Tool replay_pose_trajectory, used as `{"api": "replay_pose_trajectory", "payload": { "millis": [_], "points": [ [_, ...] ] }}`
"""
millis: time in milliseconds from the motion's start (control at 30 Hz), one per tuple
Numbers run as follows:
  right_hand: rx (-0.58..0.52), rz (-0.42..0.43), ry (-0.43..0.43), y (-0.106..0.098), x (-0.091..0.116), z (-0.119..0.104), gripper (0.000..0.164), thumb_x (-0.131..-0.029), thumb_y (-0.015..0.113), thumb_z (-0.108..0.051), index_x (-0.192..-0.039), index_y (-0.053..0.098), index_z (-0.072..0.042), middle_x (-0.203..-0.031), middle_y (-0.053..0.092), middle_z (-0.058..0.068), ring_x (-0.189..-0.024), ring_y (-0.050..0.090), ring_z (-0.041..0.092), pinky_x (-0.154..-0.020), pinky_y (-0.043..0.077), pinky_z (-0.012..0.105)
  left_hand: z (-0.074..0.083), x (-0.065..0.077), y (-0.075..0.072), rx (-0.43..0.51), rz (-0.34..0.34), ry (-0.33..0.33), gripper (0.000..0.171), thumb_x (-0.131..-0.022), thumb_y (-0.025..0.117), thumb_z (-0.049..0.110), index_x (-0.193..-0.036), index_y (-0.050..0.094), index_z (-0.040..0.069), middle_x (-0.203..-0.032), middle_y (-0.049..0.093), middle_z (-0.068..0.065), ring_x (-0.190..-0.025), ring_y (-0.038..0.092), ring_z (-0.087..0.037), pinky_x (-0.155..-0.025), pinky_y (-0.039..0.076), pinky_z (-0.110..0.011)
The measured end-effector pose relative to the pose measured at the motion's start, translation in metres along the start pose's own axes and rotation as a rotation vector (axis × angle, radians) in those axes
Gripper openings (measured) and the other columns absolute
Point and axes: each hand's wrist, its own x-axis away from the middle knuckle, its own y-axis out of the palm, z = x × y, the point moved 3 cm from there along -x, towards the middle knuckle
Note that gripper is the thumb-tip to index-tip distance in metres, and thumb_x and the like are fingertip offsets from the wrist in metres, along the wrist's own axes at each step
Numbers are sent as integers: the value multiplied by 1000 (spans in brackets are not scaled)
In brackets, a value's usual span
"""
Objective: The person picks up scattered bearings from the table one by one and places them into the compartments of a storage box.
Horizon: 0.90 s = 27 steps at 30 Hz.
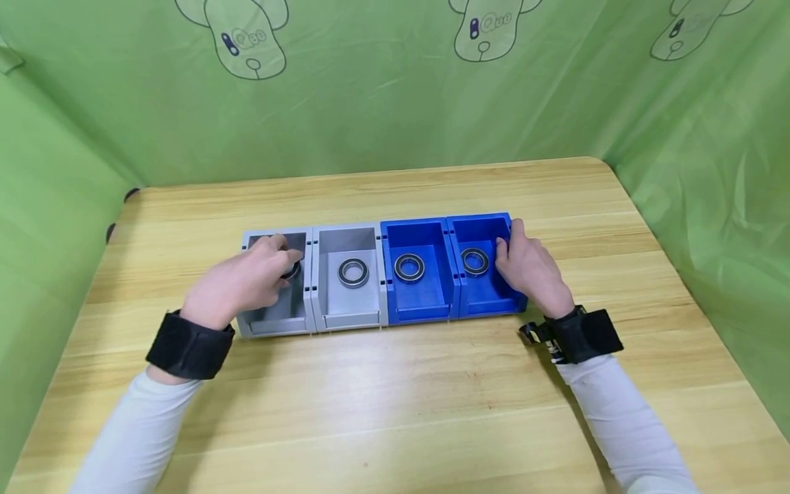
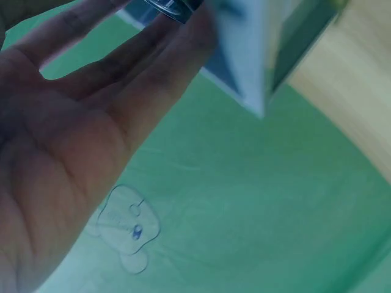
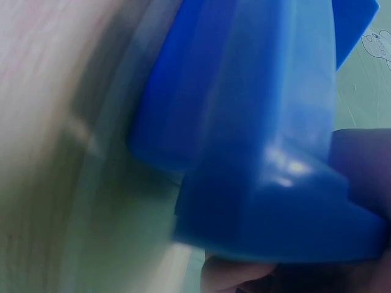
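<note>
Four-in-a-row bins stand joined side by side, two grey at left and two blue at right. My left hand point(image 1: 247, 276) reaches into the leftmost grey bin point(image 1: 278, 328), pinching a black-rimmed ball bearing point(image 1: 293, 271) at its fingertips. That ring point(image 2: 174, 8) shows at the top of the left wrist view, partly hidden by fingers. My right hand point(image 1: 532, 267) grips the right side wall of the rightmost blue bin point(image 1: 494, 307), thumb inside and fingers outside. A bearing point(image 1: 474, 262) lies in this bin, left of the thumb. Close up, the blue wall point(image 3: 263, 122) fills the right wrist view.
One bearing point(image 1: 353, 273) lies in the second grey bin point(image 1: 352, 320), another bearing point(image 1: 409, 267) in the neighbouring blue bin point(image 1: 422, 313). The bins sit on a wood-grain table point(image 1: 382, 398). Green fabric point(image 1: 370, 110) encloses its back and sides.
</note>
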Motion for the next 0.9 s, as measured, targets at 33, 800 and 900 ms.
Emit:
{"api": "replay_pose_trajectory", "payload": {
  "millis": [33,800,900],
  "points": [
    [0,0,1,0,0,0,42,-108,34,-25,-132,34,10,-75,46,14,-60,55,29,-45,37,34,-1,-1,3,7,-14,-13,36,-83,75,-6,-119,69,-5,-96,58,-19,-82,56,-28,-69,53,-40],
    [-3,8,-17,0,2,-2,43,-108,34,-24,-133,34,11,-72,42,10,-56,52,26,-44,33,32,-12,-6,30,10,-81,-115,24,-86,75,1,-109,69,-3,-97,59,-20,-85,60,-31,-70,54,-44],
    [-1,9,-13,0,1,-3,43,-108,34,-24,-134,34,10,-72,42,11,-56,52,27,-44,34,32,-11,-4,30,3,-68,-124,28,-86,75,1,-113,68,-3,-99,59,-22,-86,61,-33,-70,55,-46]
  ]
}}
